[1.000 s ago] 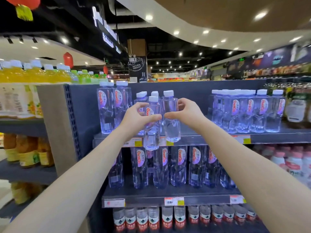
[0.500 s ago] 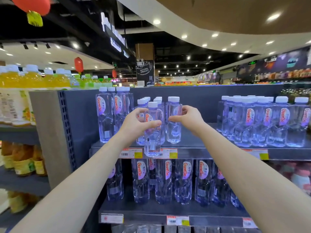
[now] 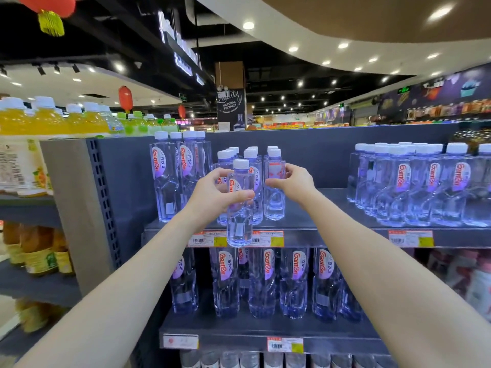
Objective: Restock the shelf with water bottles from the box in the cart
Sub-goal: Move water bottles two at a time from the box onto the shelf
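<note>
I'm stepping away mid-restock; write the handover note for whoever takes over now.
Left hand grips a small water bottle in front of the top shelf edge, not yet set down.
Right hand holds the shelved bottle, upright at the right of the small-bottle rows.
Done: several rows stocked.
Left: shelve the held bottle, likely in the bare space to the right; box and cart are out of view.
</note>
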Demonstrator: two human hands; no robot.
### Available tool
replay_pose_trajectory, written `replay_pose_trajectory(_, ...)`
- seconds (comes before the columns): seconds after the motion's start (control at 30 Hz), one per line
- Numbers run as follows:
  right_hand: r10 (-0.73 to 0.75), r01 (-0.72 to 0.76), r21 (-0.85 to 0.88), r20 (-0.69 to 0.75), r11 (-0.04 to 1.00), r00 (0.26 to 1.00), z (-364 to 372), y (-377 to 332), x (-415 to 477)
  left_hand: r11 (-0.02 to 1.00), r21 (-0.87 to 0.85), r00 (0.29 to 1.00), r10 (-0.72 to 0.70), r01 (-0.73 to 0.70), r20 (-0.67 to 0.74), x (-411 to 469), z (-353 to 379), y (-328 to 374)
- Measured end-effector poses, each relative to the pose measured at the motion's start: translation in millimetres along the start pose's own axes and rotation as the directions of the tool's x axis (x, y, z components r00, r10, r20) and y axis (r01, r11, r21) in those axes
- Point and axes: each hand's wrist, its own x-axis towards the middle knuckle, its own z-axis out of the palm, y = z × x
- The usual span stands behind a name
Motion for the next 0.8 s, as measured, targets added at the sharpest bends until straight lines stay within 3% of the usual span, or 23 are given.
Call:
replay_pose_trajectory(0.63,0.026,-0.031,-0.115,-0.042,0.993,0.999,4,-1,6,0.999,-0.006,0.999,-0.035,0.035,0.001,-7,9,-3)
replay_pose_trajectory(0.73,0.087,-0.102,-0.074,-0.190,0.992,0.978,3,-4,-2,1.000,-0.006,1.000,-0.029,0.029,0.000,-12,12,5)
replay_pose_trajectory(0.8,0.051,-0.050,0.012,-0.355,0.999,0.934,-1,-13,-19,0.999,-0.002,0.999,-0.033,0.033,-0.005,-13,15,9)
